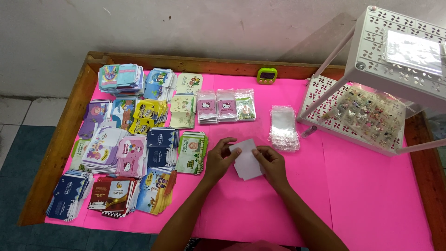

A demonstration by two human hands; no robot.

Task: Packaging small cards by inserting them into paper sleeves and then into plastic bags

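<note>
My left hand (217, 160) and my right hand (272, 165) both hold a small white card or envelope (246, 160) just above the pink table cover (362, 186), near the middle front. The left fingers pinch its upper left edge, the right fingers grip its right side. A stack of clear plastic sleeves (284, 128) lies just beyond my right hand. Piles of colourful printed small envelopes (134, 144) cover the left half of the table, the nearest pile a green one (191, 152) beside my left hand.
A white perforated plastic rack (399, 42) stands at the right, its lower shelf holding a tray of small trinkets (369, 114). A small green timer (266, 75) sits at the back edge. Three packed clear packets (226, 106) lie behind the hands. The wooden table rim (55, 148) borders the cover.
</note>
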